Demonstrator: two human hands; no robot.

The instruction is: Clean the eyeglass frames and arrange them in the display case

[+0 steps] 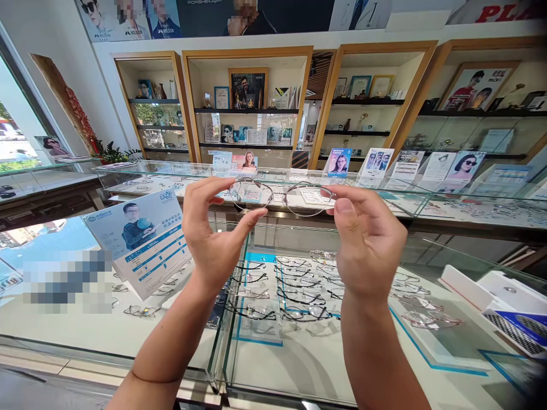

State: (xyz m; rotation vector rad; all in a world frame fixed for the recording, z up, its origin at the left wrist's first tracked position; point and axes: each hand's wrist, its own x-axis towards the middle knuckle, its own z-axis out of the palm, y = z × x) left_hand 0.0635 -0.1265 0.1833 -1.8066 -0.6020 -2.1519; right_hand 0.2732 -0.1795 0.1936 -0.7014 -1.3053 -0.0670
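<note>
A pair of thin-rimmed eyeglasses (280, 195) with rounded lenses is held up level above the glass display case, in the middle of the view. My left hand (212, 225) grips its left side, the index finger along the top of the rim and the thumb below. At the right end, my right hand (368, 239) pinches the frame between thumb and index finger. The temple arms of the eyeglasses cannot be made out clearly. Under my hands, rows of eyeglasses (301, 297) lie inside the case.
A blue-and-white sign card (143, 242) stands left of my left forearm. On the right lies a white and blue box (508, 307). Another glass counter (273, 171) with upright cards runs across behind, before wooden shelves (248, 54).
</note>
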